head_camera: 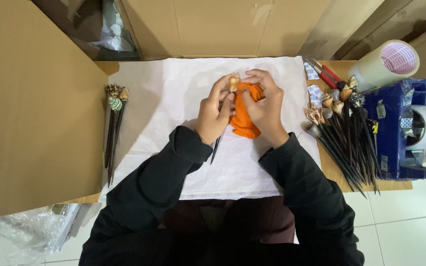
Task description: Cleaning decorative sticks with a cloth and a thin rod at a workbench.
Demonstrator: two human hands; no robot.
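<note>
My left hand (214, 112) grips a dark wooden stick (216, 148) topped with a small tan shell (234, 82); the shaft runs down under the hand toward my sleeve. My right hand (264, 102) presses an orange cloth (243, 122) against the shell end. Both hands meet over the middle of a white sheet (173, 98) spread on a low wooden table (335, 172).
A few shell-topped sticks (113, 129) lie at the sheet's left edge. A larger pile of such sticks (343, 143) lies on the right, beside a blue tape dispenser (399, 129) and a tape roll (389, 63). Cardboard panels (30, 103) stand at left and behind.
</note>
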